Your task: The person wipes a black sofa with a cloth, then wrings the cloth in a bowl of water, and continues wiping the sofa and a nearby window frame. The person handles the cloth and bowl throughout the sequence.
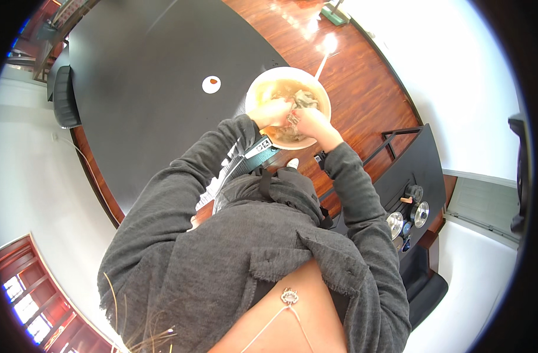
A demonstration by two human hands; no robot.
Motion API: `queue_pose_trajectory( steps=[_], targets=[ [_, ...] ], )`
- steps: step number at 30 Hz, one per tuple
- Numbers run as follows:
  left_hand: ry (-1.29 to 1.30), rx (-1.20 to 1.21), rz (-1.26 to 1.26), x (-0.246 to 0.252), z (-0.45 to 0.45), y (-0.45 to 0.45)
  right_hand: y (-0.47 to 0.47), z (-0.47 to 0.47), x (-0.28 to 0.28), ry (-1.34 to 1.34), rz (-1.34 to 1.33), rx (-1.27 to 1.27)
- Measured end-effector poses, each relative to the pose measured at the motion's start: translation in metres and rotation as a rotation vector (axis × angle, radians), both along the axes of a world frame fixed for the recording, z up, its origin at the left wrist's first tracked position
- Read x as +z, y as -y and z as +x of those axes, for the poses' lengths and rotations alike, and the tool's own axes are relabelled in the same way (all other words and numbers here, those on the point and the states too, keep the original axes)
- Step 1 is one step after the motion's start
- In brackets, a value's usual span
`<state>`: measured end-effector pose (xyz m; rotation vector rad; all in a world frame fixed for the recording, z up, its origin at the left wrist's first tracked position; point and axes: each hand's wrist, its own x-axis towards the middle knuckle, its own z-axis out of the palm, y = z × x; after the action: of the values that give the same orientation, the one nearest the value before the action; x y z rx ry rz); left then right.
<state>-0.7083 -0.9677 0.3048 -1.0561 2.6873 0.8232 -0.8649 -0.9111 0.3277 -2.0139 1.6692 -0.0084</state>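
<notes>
A round pale basin with water in it stands in front of me, at the dark tabletop's edge. Inside lies a crumpled, wet-looking grey-green cloth. My left hand reaches in from the left, fingers curled on a bunched part of the cloth. From the right, my right hand closes on the same bunch, and the two hands meet over the middle of the basin. Their fingertips are partly hidden. Beside the basin on the tabletop sits a small white round object with a brown spot.
The large black table fills the left. A black chair stands at its far side. On the right, a smaller black table carries several metal and dark round items. A green dustpan-like object rests on the wooden floor.
</notes>
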Motion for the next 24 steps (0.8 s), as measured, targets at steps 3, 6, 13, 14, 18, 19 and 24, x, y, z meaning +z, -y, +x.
queue_pose_trajectory(
  steps=[3, 6, 13, 14, 18, 19, 24],
  targets=[
    [0.033, -0.012, 0.059, -0.014, 0.001, -0.011, -0.010, 0.002, 0.002, 0.008, 0.059, 0.093],
    [-0.171, 0.040, -0.187, -0.031, 0.003, -0.025, -0.010, 0.020, 0.003, -0.022, 0.137, 0.067],
    [-0.124, 0.029, -0.019, 0.006, 0.012, -0.019, 0.003, 0.016, 0.040, -0.119, 0.063, 0.021],
    [-0.131, 0.024, -0.042, 0.011, 0.017, -0.018, 0.003, 0.012, 0.041, -0.083, 0.003, -0.010],
    [-0.008, 0.144, 0.089, 0.014, 0.019, -0.029, -0.001, 0.016, 0.026, -0.065, 0.023, 0.045],
    [0.049, 0.223, 0.163, 0.011, 0.019, -0.033, -0.002, 0.021, 0.020, -0.101, 0.049, 0.088],
    [0.003, 0.132, -0.029, 0.007, 0.009, -0.043, 0.006, 0.028, 0.013, -0.102, 0.095, -0.013]
  ],
)
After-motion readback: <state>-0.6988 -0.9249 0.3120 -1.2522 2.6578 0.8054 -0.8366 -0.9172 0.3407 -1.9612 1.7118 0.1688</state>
